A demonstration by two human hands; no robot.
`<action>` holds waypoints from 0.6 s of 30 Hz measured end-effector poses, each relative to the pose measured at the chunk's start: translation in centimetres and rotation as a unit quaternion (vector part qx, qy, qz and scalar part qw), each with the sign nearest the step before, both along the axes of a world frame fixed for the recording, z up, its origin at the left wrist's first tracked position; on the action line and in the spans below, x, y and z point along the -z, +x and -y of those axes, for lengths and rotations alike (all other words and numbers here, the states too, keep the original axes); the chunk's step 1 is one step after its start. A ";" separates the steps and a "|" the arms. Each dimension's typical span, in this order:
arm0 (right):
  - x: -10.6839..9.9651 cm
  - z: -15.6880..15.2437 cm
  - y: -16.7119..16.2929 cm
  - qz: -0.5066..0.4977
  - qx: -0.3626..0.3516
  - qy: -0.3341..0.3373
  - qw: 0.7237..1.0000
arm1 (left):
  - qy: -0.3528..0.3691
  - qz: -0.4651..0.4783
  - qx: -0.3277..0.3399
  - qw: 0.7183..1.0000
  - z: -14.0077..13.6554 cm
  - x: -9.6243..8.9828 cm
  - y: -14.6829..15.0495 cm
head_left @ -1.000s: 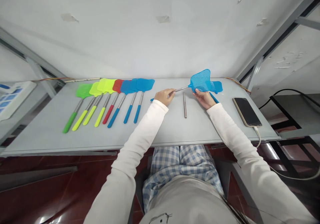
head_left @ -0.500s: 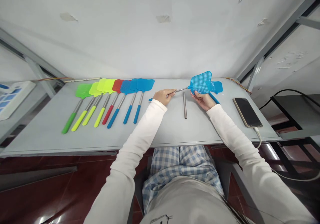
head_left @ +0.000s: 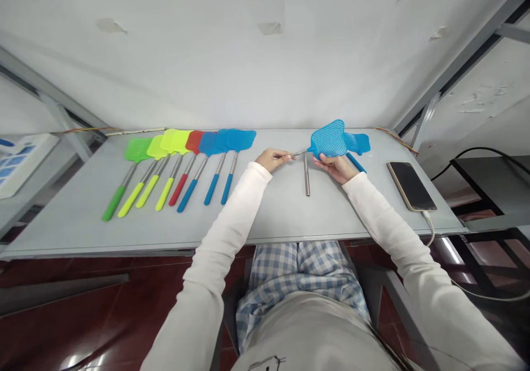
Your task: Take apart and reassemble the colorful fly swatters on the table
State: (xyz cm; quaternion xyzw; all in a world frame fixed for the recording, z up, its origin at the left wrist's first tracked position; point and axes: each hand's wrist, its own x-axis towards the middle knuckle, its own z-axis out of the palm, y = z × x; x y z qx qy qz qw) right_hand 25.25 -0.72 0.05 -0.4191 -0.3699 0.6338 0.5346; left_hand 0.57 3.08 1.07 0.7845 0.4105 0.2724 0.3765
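A blue fly swatter with a mesh head is held up over the table between my two hands. My left hand is closed around its thin metal shaft, of which a short length shows near the head. At the lower edge of the mesh, my right hand pinches the head between thumb and fingers. Between the hands a loose metal tube lies on the table. Behind the right hand rest another blue swatter head and a blue handle; whether these two are joined is hidden.
On the left, several fly swatters lie in a row: green, yellow, red and blue. A phone with a white cable lies at the right on the grey table. A white wall stands behind.
My left hand has slid right, nearer to the swatter head, and less shaft shows between the hands. The head has shifted slightly left. The blue end left of my left hand no longer shows.
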 end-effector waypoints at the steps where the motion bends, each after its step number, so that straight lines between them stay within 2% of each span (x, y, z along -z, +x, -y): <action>1: -0.1 0.0 0.1 0.002 -0.003 0.013 1.000 | 0.002 0.003 -0.002 1.000 0.1 -0.1 0.1; 4: -0.5 0.1 0.3 0.009 -0.005 0.051 0.999 | 0.022 0.007 -0.018 1.000 0.4 -0.3 0.3; 9: -0.8 -0.5 1.2 0.029 -0.044 0.052 0.997 | 0.047 0.007 -0.030 0.998 0.3 -0.4 -0.2; 11: -1.0 -0.9 2.0 0.024 -0.002 0.069 0.997 | 0.056 0.014 -0.030 0.998 0.1 -0.5 -0.7; 14: -1.6 -1.3 3.3 0.061 0.104 0.120 0.985 | 0.071 -0.005 -0.033 0.997 0.0 -0.6 -1.1; 16: -2.0 -1.2 3.6 0.111 0.118 0.150 0.975 | 0.078 -0.043 -0.042 0.995 0.2 -0.5 -1.0; 18: -2.0 -0.9 3.6 0.159 0.092 0.157 0.970 | 0.090 -0.082 -0.058 0.991 0.6 -0.4 -0.5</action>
